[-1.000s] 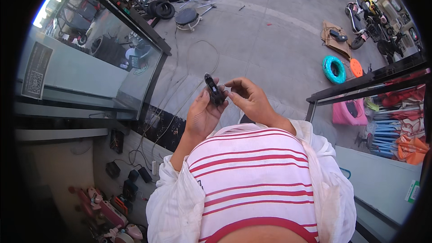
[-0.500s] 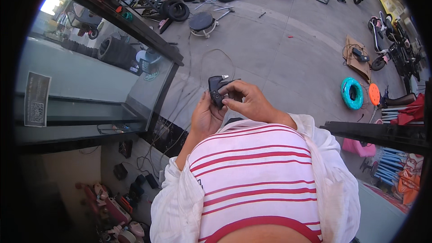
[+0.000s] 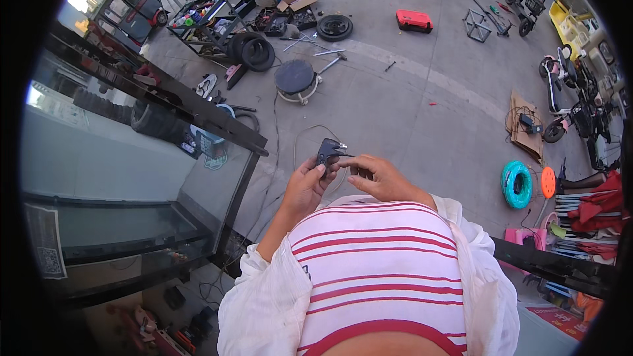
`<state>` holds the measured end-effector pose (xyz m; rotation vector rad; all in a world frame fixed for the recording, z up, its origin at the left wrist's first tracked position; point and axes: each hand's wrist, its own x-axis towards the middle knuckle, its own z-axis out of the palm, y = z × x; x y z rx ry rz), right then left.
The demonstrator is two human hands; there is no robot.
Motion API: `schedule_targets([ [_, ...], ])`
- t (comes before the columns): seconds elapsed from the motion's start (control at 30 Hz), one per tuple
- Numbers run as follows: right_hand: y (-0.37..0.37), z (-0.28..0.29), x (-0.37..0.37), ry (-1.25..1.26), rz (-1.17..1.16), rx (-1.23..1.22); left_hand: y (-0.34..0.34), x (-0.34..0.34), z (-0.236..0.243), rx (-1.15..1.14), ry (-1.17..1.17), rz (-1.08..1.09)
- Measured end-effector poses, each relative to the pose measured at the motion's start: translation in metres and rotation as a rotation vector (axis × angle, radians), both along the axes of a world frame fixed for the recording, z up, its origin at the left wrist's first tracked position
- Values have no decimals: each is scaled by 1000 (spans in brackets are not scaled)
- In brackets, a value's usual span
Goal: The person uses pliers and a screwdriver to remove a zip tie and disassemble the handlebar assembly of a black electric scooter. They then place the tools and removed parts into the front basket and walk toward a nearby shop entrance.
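Note:
My left hand (image 3: pixel 308 186) is closed around a small black brake lever (image 3: pixel 327 150), its thumb pressed on the near end. A short silver metal end sticks out at the lever's upper right, and a thin black arm points right. Just right of it is my right hand (image 3: pixel 379 177), with its fingers half bent and the index fingertip beside the thin arm. Whether that fingertip touches the lever I cannot tell. Nothing shows between the right thumb and fingers. Part of the lever is hidden by the left fingers.
Beyond my hands stands a round black stool (image 3: pixel 295 78). Tyres (image 3: pixel 256 53), a tool cart (image 3: pixel 204 23) and a red case (image 3: pixel 414 21) are farther off. A glass door (image 3: pixel 125 178) with a dark frame is at left. A teal coil (image 3: pixel 516 184) lies at right, near parked scooters (image 3: pixel 580 105).
My right fingers have come off the lever's body and moved slightly right. The lever is turned more upright in my left hand. The view has tilted up, showing more of the far ground.

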<state>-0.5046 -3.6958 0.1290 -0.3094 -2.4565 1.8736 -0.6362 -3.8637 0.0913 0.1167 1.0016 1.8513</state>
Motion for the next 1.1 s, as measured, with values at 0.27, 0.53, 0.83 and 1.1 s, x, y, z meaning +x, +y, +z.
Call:
schedule_targets([
  [0.27, 186, -76, -50, -149, -582, -191, 118, -162, -59, 89, -94, 94],
  [0.53, 443, -112, -218, -40, -787, -142, 265, -323, -103, 101, -278, 437],
  [0.83, 641, -103, -483, 49, -51, 176, 464, -508, -123, 118, -204, 462],
  [1.1, 879, -400, -394, -877, -1305, -7, 767, -735, -116, 100, -90, 224],
])
